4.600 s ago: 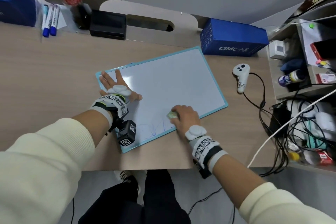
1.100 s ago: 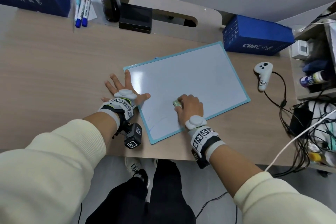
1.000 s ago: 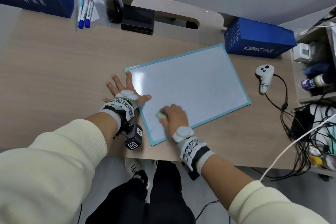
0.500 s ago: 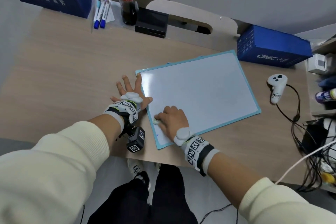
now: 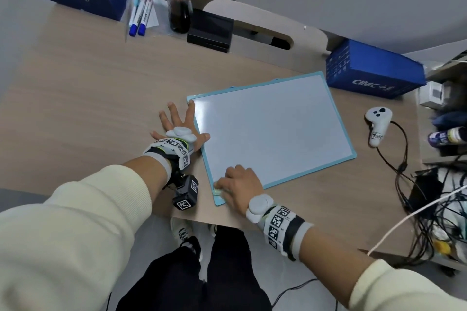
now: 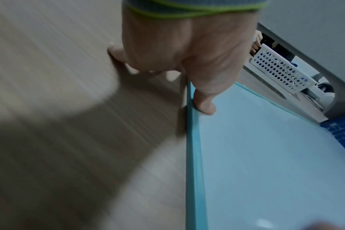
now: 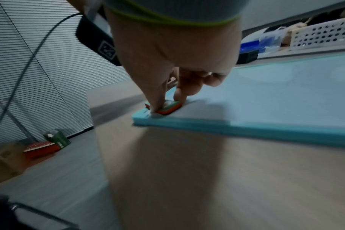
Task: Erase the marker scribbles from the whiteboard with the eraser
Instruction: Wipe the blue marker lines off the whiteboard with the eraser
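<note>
Head view shows the whiteboard point(image 5: 273, 131) lying flat on the worktop point(image 5: 83, 88), long axis running from the near-left corner away to the far right, its surface looking clean wherever it is visible. At that near-left corner sits the eraser point(image 7: 165, 108), pinched between thumb and fingertips of the right hand point(image 5: 238, 190) and pressed onto the board just inside the teal frame. Any stroke from here can only go up the board or rightward along its long axis. The left hand point(image 5: 180, 125) lies flat with fingers spread, thumb on the board's left edge, bracing it. The right hand covers the corner, so I cannot tell whether marker remains beneath it; the eraser's underside is hidden too.
</note>
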### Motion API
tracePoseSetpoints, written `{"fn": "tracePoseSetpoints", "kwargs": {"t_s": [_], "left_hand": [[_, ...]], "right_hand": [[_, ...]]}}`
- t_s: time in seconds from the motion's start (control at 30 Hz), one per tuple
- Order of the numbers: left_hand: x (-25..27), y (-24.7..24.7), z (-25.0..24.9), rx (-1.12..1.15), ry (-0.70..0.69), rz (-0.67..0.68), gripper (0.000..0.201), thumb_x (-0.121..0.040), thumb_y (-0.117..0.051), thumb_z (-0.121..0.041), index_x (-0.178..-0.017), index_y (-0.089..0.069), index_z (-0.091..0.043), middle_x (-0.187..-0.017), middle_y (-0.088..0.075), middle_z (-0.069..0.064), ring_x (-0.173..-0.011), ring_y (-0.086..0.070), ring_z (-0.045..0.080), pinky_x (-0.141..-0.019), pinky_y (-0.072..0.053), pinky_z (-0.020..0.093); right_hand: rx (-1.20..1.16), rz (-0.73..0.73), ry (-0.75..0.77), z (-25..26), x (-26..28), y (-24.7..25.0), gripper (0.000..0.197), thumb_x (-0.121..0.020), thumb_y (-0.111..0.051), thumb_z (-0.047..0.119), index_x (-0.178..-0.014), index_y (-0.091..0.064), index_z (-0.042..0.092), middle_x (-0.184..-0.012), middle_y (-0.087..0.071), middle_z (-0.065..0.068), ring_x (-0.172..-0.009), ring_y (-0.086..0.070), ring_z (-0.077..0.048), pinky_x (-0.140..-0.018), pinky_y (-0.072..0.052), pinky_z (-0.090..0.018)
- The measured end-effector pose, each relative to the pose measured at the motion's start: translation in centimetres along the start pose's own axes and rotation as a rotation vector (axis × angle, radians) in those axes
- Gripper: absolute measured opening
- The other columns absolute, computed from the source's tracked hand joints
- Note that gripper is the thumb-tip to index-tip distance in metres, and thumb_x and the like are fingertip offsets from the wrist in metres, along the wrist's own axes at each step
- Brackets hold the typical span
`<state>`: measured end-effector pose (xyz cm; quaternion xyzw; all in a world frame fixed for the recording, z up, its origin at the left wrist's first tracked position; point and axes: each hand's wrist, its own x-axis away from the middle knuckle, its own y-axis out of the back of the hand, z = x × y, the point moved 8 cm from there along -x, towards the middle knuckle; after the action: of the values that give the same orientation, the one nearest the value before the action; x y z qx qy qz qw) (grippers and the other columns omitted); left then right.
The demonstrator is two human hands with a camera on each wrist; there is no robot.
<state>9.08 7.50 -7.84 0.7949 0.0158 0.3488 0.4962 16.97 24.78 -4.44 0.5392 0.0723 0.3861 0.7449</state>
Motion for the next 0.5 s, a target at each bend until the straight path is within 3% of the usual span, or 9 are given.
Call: {"fn": "tracePoseSetpoints", "kwargs": {"t_s": [0.13, 0.23, 0.33, 0.5], "left_hand": [[0.0, -0.1, -0.1, -0.005, -0.02, -0.003, 0.099, -0.076, -0.061, -0.062, -0.148, 0.006, -0.052, -0.162, 0.018, 0.0, -0.149, 0.013, 0.033, -0.109, -0.007, 0.072], [-0.1, -0.1, 0.0, -0.004, -0.01, 0.0, 0.101, -0.075, -0.063, -0.061, -0.148, 0.007, -0.052, -0.162, 0.017, 0.001, -0.149, 0.013, 0.032, -0.108, -0.009, 0.073], [-0.1, -0.1, 0.0, -0.024, -0.012, 0.015, 0.099, -0.077, -0.06, -0.062, -0.148, 0.008, -0.051, -0.162, 0.018, 0.001, -0.149, 0.014, 0.032, -0.108, -0.008, 0.072], [0.0, 0.0, 0.0, -0.027, -0.02, 0.013, 0.097, -0.078, -0.058, -0.063, -0.148, 0.008, -0.051, -0.162, 0.019, 0.001, -0.149, 0.014, 0.032, -0.108, -0.009, 0.072]], "right_hand": [[0.089, 0.03, 0.028, -0.3, -1.0, 0.2, 0.021, -0.078, -0.071, 0.025, -0.099, -0.072, 0.029, -0.084, -0.063, -0.002, -0.081, -0.055, -0.03, -0.067, -0.035, -0.036], [0.087, -0.081, -0.085, -1.8, -3.9, 2.8, 0.017, -0.084, -0.065, 0.031, -0.1, -0.071, 0.029, -0.088, -0.064, -0.003, -0.085, -0.055, -0.031, -0.069, -0.038, -0.037], [0.086, -0.088, -0.165, -2.3, -5.1, 3.5, 0.017, -0.085, -0.062, 0.03, -0.101, -0.07, 0.029, -0.092, -0.064, -0.003, -0.089, -0.054, -0.03, -0.069, -0.034, -0.036], [0.103, 0.048, 0.022, -0.1, -1.3, 0.5, 0.022, -0.073, -0.072, 0.011, -0.092, -0.074, 0.022, -0.078, -0.06, -0.008, -0.075, -0.055, -0.034, -0.061, -0.031, -0.035]]}}
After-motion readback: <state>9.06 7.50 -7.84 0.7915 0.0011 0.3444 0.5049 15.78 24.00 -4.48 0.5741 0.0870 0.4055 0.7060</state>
